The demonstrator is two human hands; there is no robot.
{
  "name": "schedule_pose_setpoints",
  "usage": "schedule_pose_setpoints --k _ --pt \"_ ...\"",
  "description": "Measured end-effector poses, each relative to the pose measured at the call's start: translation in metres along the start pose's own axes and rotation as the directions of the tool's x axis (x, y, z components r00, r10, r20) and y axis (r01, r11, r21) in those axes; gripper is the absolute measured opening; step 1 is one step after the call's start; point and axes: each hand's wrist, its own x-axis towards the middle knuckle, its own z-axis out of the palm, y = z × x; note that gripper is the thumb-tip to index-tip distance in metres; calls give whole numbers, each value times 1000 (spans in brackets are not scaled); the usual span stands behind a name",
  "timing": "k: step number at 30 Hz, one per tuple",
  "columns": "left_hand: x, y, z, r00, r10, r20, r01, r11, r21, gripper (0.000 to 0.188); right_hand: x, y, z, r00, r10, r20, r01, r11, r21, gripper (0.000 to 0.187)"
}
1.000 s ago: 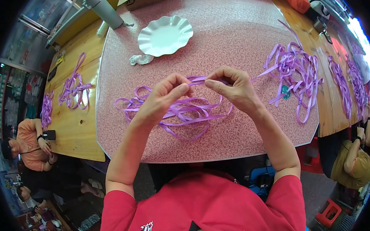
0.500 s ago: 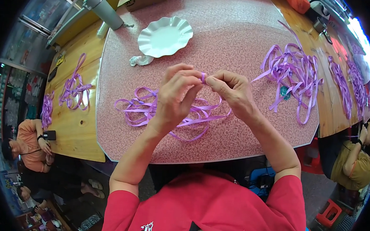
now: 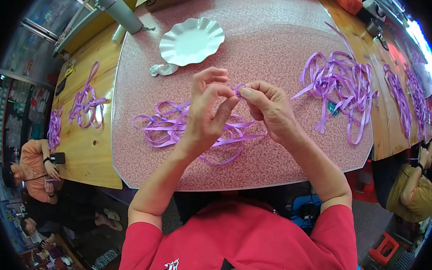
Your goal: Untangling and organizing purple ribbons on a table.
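A small loop of purple ribbon [image 3: 239, 89] is pinched by my right hand [image 3: 272, 108], between thumb and bent forefinger. Beside it, my left hand [image 3: 206, 110] has thumb and fingers curved and apart, the forefinger tip at the loop's left edge. Whether that tip touches the ribbon I cannot tell. Under my hands lies a loose heap of purple ribbon [image 3: 165, 127] with small knots, partly hidden by my left hand and wrist.
A bigger purple ribbon pile [image 3: 338, 85] lies right. A white scalloped plate [image 3: 191, 42], crumpled clear wrap [image 3: 163, 69] and a grey flask [image 3: 119, 11] stand farther off. More ribbon [image 3: 86, 104] is on the left wooden table. People sit at both sides.
My left hand's fingers have spread and its thumb has come away from the forefinger. The ribbon loop shows more openly at my right fingertips. My right hand has barely moved.
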Motion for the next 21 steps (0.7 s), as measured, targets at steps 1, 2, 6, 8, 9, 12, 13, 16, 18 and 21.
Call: schedule_pose_setpoints --k 1,2,6,8,9,12,13,16,18,21 --pt "-2 -1 1 979 -193 65 202 955 -216 10 -1 0 1 999 -54 1 54 998 36 12" --pt "-4 0 1 919 -358 167 395 825 -404 10 -1 0 2 994 -107 0 107 992 71 11" --pt "1 9 3 753 -507 419 574 196 -795 10 0 3 2 890 -456 4 439 853 -281 4" --pt "3 8 1 736 -518 436 600 199 -775 10 4 -2 -8 645 -710 282 712 424 -560 13" --pt "4 8 -1 716 -527 458 628 200 -752 10 6 -5 -10 644 -709 286 714 424 -557 13" --pt "2 -1 -1 736 -533 418 644 360 -675 13 9 -8 -12 459 -743 486 779 74 -623 26" --pt "0 -4 -1 736 -534 417 644 359 -676 13 9 -7 -12 480 -717 505 756 46 -653 27" --pt "-2 -6 -2 739 -566 364 654 474 -590 14 9 -4 -11 526 -671 523 710 7 -704 27" --pt "-3 -2 -2 704 -613 358 697 499 -515 17 9 -1 -12 551 -652 522 686 -3 -728 27" --pt "-9 -2 1 700 -616 362 686 438 -581 17 11 3 -14 552 -649 523 673 -23 -739 25"
